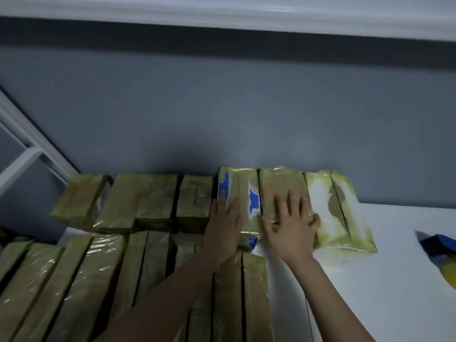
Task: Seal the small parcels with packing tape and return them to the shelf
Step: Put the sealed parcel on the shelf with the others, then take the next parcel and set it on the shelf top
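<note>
At the far left, you see taped brown parcels [148,201] in a back row along the grey wall [222,107], and a front row [98,280] of longer ones stands close before them. Your left hand [225,223] lies flat on the blue-and-white parcel [251,193], with the fingers straight and held together. Just beside it, your right hand [291,225] presses on the next brown parcel [278,186] with the fingers spread wide. Both parcels stand on the white shelf [394,267] and touch each other. To the right, two white-patched parcels [328,206] lean against this one. A blue and yellow thing [441,253] lies at the right edge; it is too blurred to name.
</note>
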